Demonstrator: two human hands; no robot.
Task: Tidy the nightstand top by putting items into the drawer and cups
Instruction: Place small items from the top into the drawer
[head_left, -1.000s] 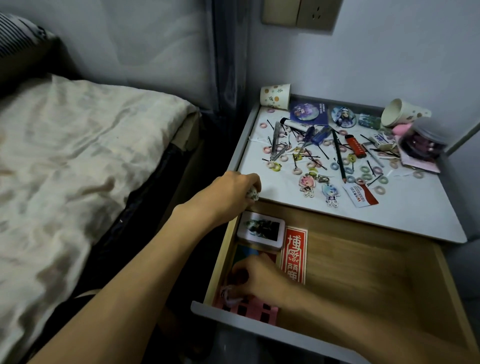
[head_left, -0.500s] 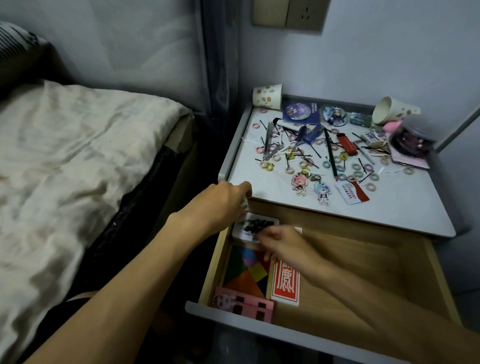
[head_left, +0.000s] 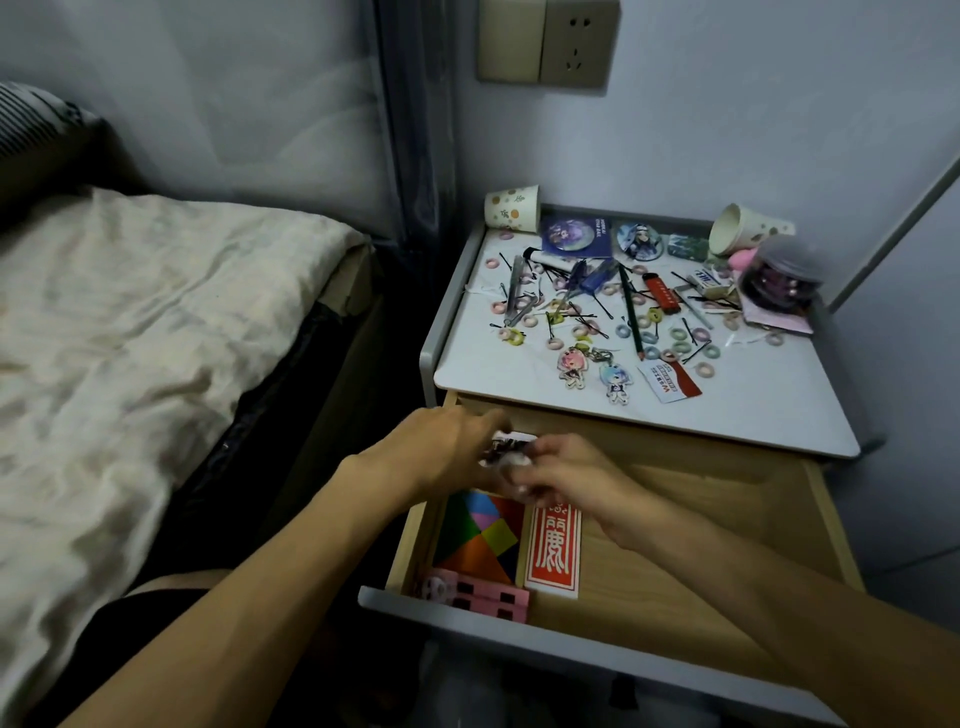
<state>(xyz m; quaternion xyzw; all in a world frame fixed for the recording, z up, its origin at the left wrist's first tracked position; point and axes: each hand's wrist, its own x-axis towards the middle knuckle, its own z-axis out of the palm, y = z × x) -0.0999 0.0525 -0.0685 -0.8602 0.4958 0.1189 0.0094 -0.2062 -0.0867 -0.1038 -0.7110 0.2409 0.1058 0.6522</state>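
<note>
**A:** Where are the hands?

**B:** Both are over the open drawer (head_left: 701, 551), at its far left corner, just below the front edge of the table (head_left: 727, 415). The right hand (head_left: 566, 475) has its fingertips bunched on a small pale thing (head_left: 513, 469), which is too blurred to name. The left hand (head_left: 447, 452) meets it there, knuckles up. Its fingers are hidden, so I cannot tell whether it grips too.

**A:** What's under them?

**B:** A white-edged picture card (head_left: 511, 444) peeks out between the two. Nearer in the drawer lie a coloured tangram puzzle (head_left: 480, 538), a red-and-white packet (head_left: 553, 548) just right of it, and a pink piece (head_left: 480, 597) against the front wall.

**A:** And the table?

**B:** Cluttered — pastel hair rings (head_left: 649, 338), black hairpins (head_left: 587, 317), a pencil (head_left: 631, 312), a red lighter (head_left: 662, 293) and two figure keychains (head_left: 571, 366) near the front edge. One paper cup (head_left: 511, 208) stands upright at the back left corner. A tipped cup (head_left: 748, 234) lies at the back right, beside a clear jar (head_left: 779, 278).
</note>
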